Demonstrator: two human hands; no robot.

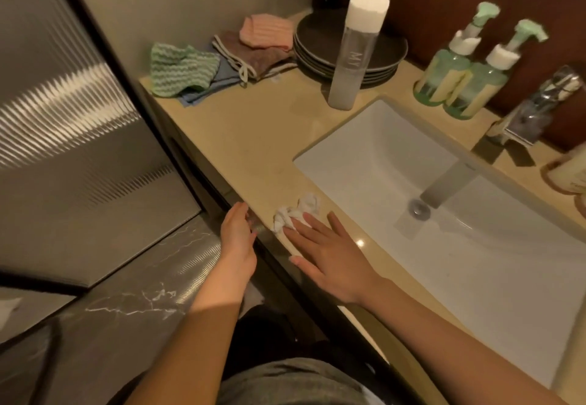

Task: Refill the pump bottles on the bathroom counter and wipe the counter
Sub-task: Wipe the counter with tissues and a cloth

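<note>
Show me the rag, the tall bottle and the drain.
rag (307, 204): head view, on its upper crumpled lobe.
tall bottle (347, 68): head view, middle of its clear body.
drain (419, 208): head view, on its metal ring.

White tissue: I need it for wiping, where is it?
Head view: the tissue lies at the counter's front edge, left of the sink, under fingertips of the right hand.
</note>
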